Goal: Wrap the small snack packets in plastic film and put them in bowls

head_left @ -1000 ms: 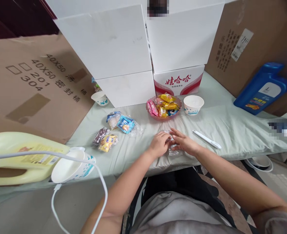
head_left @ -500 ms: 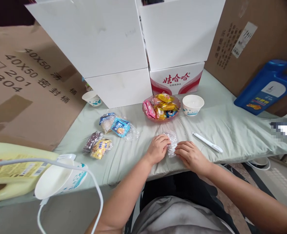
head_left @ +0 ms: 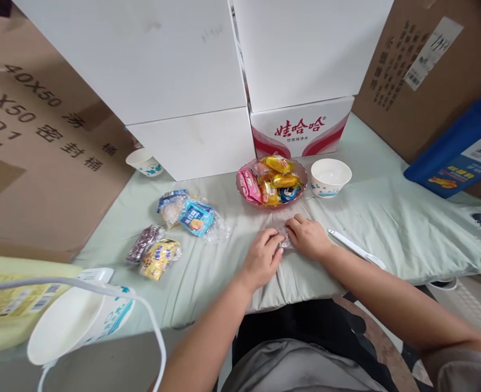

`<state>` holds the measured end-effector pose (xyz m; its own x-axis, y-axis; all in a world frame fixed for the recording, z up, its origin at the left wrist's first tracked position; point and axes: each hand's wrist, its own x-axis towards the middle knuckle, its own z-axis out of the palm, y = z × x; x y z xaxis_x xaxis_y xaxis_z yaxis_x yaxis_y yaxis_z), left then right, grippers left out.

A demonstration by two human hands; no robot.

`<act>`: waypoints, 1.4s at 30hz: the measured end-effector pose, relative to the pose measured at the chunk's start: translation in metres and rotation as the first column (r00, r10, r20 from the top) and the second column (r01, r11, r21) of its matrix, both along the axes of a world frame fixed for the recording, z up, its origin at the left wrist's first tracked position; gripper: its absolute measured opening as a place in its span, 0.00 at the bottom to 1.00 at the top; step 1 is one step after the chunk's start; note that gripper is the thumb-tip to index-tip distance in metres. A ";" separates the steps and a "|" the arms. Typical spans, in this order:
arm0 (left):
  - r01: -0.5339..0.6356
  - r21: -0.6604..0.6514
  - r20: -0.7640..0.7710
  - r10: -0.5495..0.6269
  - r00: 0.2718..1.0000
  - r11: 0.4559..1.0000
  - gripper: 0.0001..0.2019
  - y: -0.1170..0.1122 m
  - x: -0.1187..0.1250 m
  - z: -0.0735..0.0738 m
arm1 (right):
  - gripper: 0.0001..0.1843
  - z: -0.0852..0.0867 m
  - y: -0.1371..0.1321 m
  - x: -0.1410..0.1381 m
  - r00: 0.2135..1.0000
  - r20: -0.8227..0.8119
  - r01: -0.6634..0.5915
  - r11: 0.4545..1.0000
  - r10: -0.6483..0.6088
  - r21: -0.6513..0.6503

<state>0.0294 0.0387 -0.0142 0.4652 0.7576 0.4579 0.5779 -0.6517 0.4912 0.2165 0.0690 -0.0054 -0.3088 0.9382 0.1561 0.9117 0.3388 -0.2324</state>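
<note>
Crinkled clear plastic [head_left: 285, 238], partly covered by the fingers [head_left: 295, 225], lies on pale green cloth [head_left: 220, 267].

Crinkled, glossy clear plastic [head_left: 285, 238] glints at centre. Beneath, pale green cloth [head_left: 208, 272] looks matt and creased. Smooth white cardboard boxes [head_left: 154, 60] fill the upper frame; at right, I see a blue plastic bottle [head_left: 461, 155], smooth with a soft sheen.

You seem to be in a home or a small storeroom; which, the view does not settle. A green cloth [head_left: 208, 272] spreads before you, carrying a bowl [head_left: 265, 207] of wrapped snacks [head_left: 282, 180]; a brown carton [head_left: 61, 218] stands left, a second carton [head_left: 387, 130] right, and white boxes [head_left: 142, 60] are stacked at the far side.
</note>
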 end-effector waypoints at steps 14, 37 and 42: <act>-0.202 -0.005 0.078 0.202 0.976 0.979 0.10 0.005 -0.003 -0.006 | 0.12 0.010 -0.009 0.016 0.879 -0.180 -0.406 0.891 0.442 0.203; -0.183 -0.016 0.095 0.183 0.978 0.983 0.08 0.007 -0.003 -0.004 | 0.18 0.036 -0.029 0.113 0.999 -0.046 0.011 0.952 0.003 0.306; -0.496 0.122 0.153 0.477 0.865 0.860 0.12 0.012 -0.019 0.004 | 0.21 -0.025 -0.077 0.121 0.993 -0.019 0.119 0.921 -0.120 0.372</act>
